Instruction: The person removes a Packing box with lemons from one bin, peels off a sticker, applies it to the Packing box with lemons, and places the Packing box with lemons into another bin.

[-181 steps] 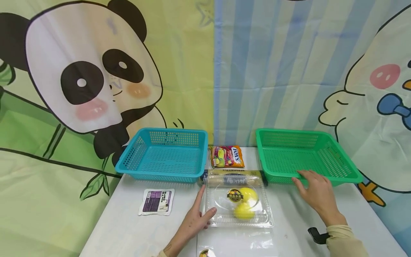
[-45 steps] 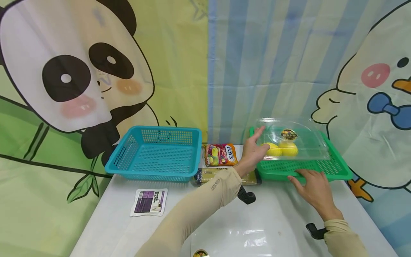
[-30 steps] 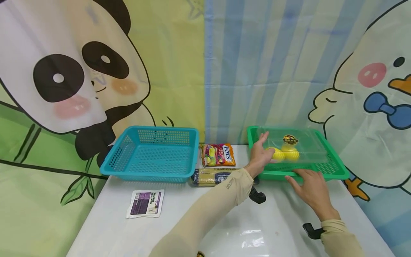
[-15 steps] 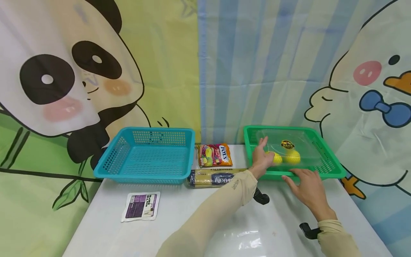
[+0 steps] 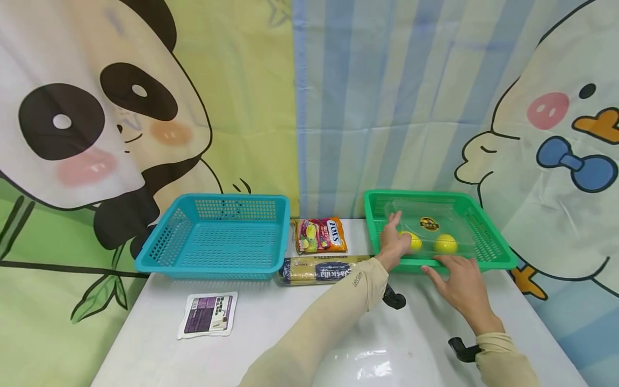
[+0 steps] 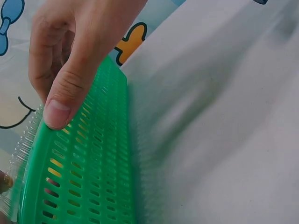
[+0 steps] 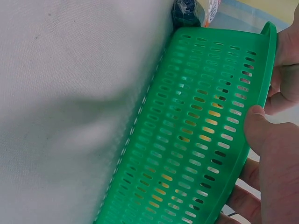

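In the head view, my left hand point(image 5: 394, 244) reaches over the near left corner of the green basket point(image 5: 498, 258) and holds the left edge of a clear plastic clamshell box point(image 5: 432, 209). The box lies inside that basket, tilted, with a round dark label on its lid and two yellow balls point(image 5: 445, 243) in it, apart from each other. My right hand point(image 5: 461, 282) grips the basket's front rim. Its thumb point(image 6: 58, 112) presses the outside of the rim in the left wrist view, and its other fingers point(image 7: 245, 203) go behind the rim in the right wrist view.
A blue basket point(image 5: 232, 271) stands at the left of the white table point(image 5: 271, 322). Between the baskets lie a bag of Fox's candy point(image 5: 320, 235) and a spaghetti pack point(image 5: 314, 270), partly behind the left arm. A purple and white pouch point(image 5: 208, 314) lies front left.
The left hand has lifted the clamshell box off the table, carried it right and lowered it into the green basket. The balls have rolled apart. The right hand has stayed on the rim.
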A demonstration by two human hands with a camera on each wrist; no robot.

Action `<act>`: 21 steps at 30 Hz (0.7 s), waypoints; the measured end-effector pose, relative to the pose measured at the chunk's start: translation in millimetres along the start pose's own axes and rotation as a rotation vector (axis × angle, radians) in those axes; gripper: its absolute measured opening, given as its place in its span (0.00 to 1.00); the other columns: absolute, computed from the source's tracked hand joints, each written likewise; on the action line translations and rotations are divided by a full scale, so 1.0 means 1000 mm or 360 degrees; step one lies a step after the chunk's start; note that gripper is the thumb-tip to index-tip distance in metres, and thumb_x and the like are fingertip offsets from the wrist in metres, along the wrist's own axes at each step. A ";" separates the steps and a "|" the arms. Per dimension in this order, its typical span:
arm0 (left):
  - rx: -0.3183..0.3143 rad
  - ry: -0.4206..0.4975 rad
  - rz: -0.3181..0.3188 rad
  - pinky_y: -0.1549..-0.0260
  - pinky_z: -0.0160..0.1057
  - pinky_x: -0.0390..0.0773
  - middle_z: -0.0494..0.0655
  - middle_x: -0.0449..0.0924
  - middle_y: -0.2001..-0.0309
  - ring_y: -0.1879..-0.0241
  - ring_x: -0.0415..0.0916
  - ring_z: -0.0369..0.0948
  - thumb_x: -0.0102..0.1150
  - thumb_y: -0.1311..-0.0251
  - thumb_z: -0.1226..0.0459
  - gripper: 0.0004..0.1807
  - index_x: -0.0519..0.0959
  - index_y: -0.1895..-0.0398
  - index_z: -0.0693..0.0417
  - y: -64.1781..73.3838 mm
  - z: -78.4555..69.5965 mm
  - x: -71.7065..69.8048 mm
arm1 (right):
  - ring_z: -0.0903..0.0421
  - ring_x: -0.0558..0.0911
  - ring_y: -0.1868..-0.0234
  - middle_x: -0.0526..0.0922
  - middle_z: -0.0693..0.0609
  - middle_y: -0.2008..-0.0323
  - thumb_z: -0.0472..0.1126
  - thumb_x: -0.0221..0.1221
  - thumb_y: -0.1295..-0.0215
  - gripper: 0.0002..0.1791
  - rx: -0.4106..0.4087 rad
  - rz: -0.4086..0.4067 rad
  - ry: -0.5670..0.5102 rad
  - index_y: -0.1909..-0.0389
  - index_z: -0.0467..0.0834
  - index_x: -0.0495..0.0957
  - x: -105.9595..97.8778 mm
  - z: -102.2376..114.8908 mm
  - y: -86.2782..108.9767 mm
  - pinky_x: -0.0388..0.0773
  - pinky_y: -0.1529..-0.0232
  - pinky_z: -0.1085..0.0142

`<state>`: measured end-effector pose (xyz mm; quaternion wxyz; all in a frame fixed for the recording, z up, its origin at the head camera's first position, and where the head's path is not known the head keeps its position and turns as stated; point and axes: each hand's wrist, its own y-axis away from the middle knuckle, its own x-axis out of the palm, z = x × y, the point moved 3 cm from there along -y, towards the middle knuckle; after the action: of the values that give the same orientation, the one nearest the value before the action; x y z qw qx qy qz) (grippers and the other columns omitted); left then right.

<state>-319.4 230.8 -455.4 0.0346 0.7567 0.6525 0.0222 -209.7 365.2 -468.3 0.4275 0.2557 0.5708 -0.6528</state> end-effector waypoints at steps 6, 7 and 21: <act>-0.0015 -0.0033 0.0006 0.92 0.31 0.65 0.40 0.55 0.20 0.78 0.78 0.40 0.49 0.41 0.83 0.44 0.65 0.23 0.41 -0.002 0.002 0.000 | 0.30 0.80 0.49 0.86 0.32 0.55 0.50 0.73 0.43 0.25 -0.0007 0.0001 0.0001 0.54 0.34 0.84 0.001 0.001 0.000 0.62 0.40 0.26; -0.0023 -0.0046 0.0002 0.92 0.31 0.64 0.39 0.55 0.20 0.72 0.82 0.40 0.49 0.42 0.83 0.44 0.65 0.23 0.40 -0.002 0.002 0.001 | 0.30 0.80 0.49 0.86 0.32 0.55 0.50 0.72 0.43 0.25 -0.0008 0.0003 0.0002 0.54 0.34 0.84 0.001 0.001 0.000 0.62 0.40 0.26; -0.0044 -0.0548 0.0014 0.32 0.46 0.70 0.43 0.55 0.20 0.23 0.56 0.52 0.52 0.42 0.83 0.45 0.61 0.21 0.43 -0.001 -0.002 0.001 | 0.29 0.80 0.50 0.86 0.33 0.56 0.49 0.73 0.43 0.24 -0.0029 -0.0008 0.0001 0.54 0.35 0.84 0.000 0.002 0.000 0.63 0.40 0.27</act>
<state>-320.8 232.4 -453.8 0.1561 0.7516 0.6332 -0.0987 -209.7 362.7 -467.9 0.4280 0.2504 0.5775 -0.6485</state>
